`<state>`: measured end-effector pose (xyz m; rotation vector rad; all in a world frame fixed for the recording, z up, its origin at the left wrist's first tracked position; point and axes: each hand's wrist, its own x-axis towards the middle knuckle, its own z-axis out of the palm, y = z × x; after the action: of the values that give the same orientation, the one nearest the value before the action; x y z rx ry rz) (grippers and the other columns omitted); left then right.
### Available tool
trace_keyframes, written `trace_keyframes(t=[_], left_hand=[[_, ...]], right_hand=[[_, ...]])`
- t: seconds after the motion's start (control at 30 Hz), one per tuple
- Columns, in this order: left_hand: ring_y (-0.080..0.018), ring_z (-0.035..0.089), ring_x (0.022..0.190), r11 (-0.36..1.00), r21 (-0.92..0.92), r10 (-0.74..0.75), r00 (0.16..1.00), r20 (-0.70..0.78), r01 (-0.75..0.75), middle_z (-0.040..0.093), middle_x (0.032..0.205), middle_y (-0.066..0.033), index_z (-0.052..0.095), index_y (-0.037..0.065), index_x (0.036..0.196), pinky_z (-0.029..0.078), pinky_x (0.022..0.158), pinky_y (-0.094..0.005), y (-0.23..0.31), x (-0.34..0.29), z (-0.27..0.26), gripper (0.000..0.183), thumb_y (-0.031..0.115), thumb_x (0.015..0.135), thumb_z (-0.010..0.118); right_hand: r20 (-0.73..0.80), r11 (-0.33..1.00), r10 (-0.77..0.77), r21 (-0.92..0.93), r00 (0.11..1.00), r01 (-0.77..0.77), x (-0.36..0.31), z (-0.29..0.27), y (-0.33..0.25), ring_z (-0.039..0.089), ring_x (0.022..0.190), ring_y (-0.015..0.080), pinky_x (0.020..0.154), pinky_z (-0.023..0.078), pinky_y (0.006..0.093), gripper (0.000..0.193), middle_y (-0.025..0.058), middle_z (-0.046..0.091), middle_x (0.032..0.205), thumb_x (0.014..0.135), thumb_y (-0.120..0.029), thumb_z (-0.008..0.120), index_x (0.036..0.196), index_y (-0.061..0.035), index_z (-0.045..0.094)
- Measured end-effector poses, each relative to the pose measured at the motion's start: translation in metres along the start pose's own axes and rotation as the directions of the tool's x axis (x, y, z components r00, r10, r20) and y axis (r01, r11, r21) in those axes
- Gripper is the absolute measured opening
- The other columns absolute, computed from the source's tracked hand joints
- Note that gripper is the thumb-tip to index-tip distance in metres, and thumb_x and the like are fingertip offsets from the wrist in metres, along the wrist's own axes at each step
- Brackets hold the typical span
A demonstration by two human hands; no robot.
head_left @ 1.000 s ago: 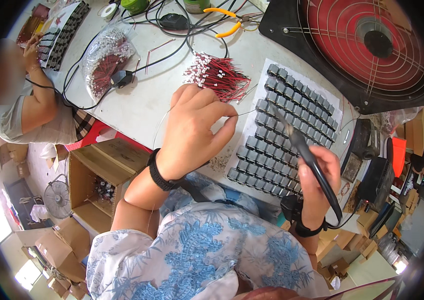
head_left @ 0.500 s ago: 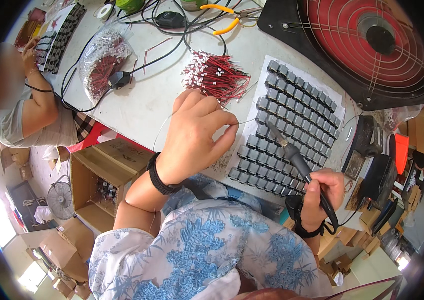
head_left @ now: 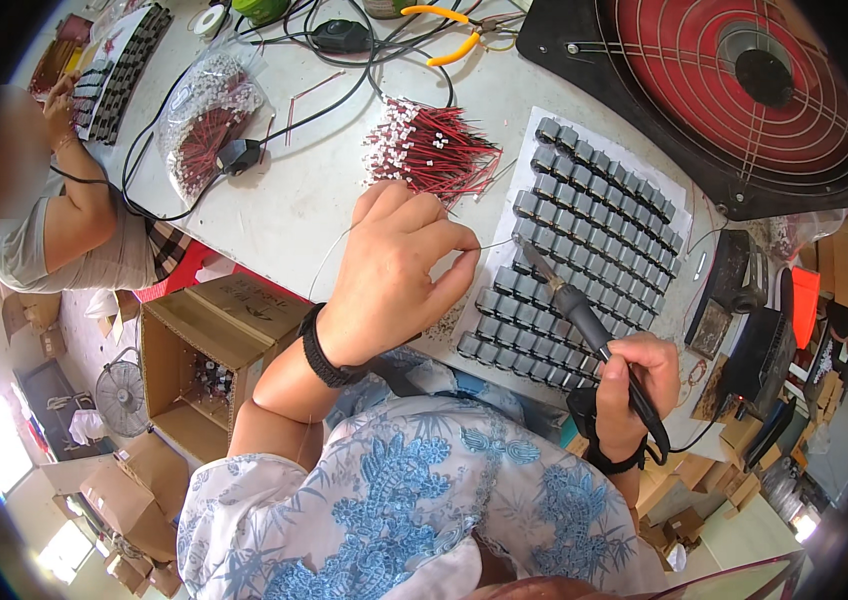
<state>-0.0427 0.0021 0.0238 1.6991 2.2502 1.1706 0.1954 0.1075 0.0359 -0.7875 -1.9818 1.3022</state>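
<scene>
My right hand (head_left: 636,388) is closed round the dark handle of a soldering iron (head_left: 584,318). The iron's tip points up and left at the left side of several rows of small grey motors (head_left: 584,230), which stand on a white sheet (head_left: 521,172). Between thumb and forefinger my left hand (head_left: 399,265) pinches a thin solder wire (head_left: 496,243). Its free end reaches the motors close to the iron's tip. The wire's other part trails back past my left wrist. Just beyond my left hand lies a pile of red wires with white connectors (head_left: 434,150).
A black-framed fan with a red interior (head_left: 684,60) lies at the back right. Orange-handled pliers (head_left: 454,50), black cables and a plastic bag of connector wires (head_left: 206,125) are farther back. A cardboard box (head_left: 184,420) stands at left. Across the table sits another person (head_left: 84,205).
The soldering iron and my right hand have shifted slightly left, bringing the tip nearer the end of the solder wire. My left hand has barely moved.
</scene>
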Motion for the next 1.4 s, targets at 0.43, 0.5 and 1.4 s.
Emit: trace_keyframes(t=[0.43, 0.5, 1.4], left_hand=[[-0.0212, 0.050, 0.072, 0.998, 0.060, 0.032, 0.998, -0.046, -0.029, 0.051, 0.068, -0.0019, 0.066, 0.009, 0.075, 0.040, 0.076, -0.0342, -0.005, 0.021, 0.002, 0.007, 0.006, 0.070, 0.070], [-0.0214, 0.050, 0.073, 0.998, 0.055, 0.020, 0.999, -0.035, -0.018, 0.051, 0.069, -0.0019, 0.065, 0.009, 0.075, 0.040, 0.076, -0.0344, -0.004, 0.021, 0.001, 0.007, 0.007, 0.070, 0.070], [-0.0235, 0.050, 0.076, 0.997, 0.065, 0.052, 0.999, -0.001, -0.052, 0.052, 0.073, -0.0029, 0.065, 0.011, 0.075, 0.040, 0.075, -0.0351, -0.002, 0.025, 0.008, 0.007, 0.008, 0.069, 0.069]], right_hand=[[-0.073, 0.999, 0.039, 0.011, 0.997, -0.039, 0.014, 0.007, -0.003, 0.047, 0.067, 0.0077, 0.062, 0.041, 0.0226, 0.017, 0.0063, 0.055, 0.085, 0.083, -0.006, 0.063, 0.095, 0.0003, 0.054], [-0.069, 0.999, 0.028, 0.041, 0.997, -0.026, 0.014, 0.007, -0.003, 0.047, 0.067, 0.0071, 0.062, 0.041, 0.0219, 0.017, 0.0063, 0.055, 0.085, 0.083, -0.006, 0.063, 0.095, 0.0003, 0.054], [-0.109, 0.998, 0.068, 0.016, 0.992, -0.067, 0.006, 0.001, 0.004, 0.050, 0.070, 0.0090, 0.065, 0.043, 0.0227, 0.019, 0.0077, 0.058, 0.086, 0.084, -0.010, 0.065, 0.095, 0.0003, 0.054]])
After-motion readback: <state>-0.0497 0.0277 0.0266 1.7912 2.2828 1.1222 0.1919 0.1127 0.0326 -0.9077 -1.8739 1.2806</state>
